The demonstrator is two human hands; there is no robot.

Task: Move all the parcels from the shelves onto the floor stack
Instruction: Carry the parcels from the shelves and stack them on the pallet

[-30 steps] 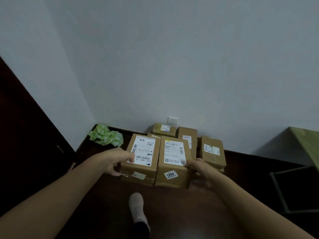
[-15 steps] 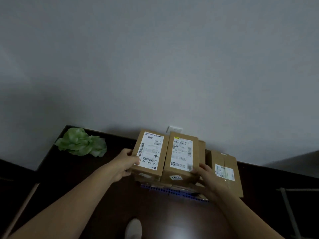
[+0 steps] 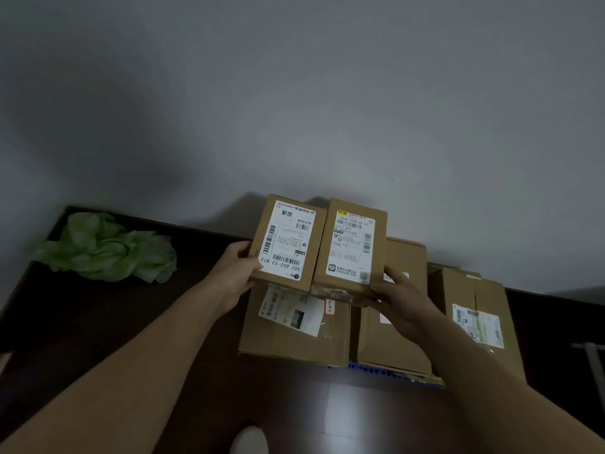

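Note:
I carry two small brown cardboard parcels side by side, each with a white shipping label on top. My left hand [image 3: 236, 273] grips the left parcel [image 3: 288, 241] at its near left corner. My right hand [image 3: 401, 298] holds the right parcel [image 3: 352, 245] at its near right corner. Both parcels hover just above the floor stack by the wall, over a larger labelled box [image 3: 294, 329] and a second box [image 3: 391, 342] beside it. Whether they touch the stack below is unclear.
Another labelled box [image 3: 474, 319] sits at the right of the stack. A crumpled green bag [image 3: 108, 247] lies on the dark floor at the left near the wall. My foot [image 3: 248, 440] shows at the bottom edge. A metal frame [image 3: 592, 358] stands far right.
I have stepped closer to the wall and brought both parcels forward and lower, over the floor stack. The grip of each hand is unchanged.

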